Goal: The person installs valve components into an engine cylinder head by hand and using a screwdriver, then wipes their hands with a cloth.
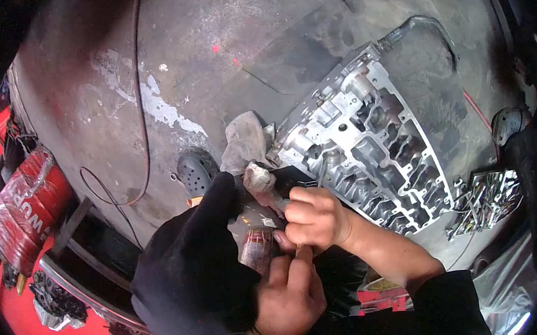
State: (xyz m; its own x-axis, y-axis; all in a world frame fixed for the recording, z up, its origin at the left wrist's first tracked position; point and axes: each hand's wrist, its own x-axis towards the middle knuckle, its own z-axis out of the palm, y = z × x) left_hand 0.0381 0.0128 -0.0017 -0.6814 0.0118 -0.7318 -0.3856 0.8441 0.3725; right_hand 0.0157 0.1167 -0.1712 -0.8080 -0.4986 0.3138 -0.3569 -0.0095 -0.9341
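My right hand (314,214) is closed, its fingers curled around the thin end of a tool with a pale, grimy, blunt head (259,180). I cannot tell its exact kind. Just below, my left hand (292,296) is also closed, its fingertips meeting those of the right hand; what they pinch is hidden. A brownish, stained can (256,248) stands beside the fingers, left of where the hands meet. Beyond my right hand lies a large silver engine cylinder head (369,149), its open cavities facing up. My black-clothed knee (195,276) covers part of the left side.
A grey rag (243,138) touches the cylinder head's near end. Several metal parts (485,203) are heaped at the right. A dark cable (142,114) loops over the concrete floor (207,45). At the left are a red plastic-wrapped bundle (33,210) and a dark bin (94,253).
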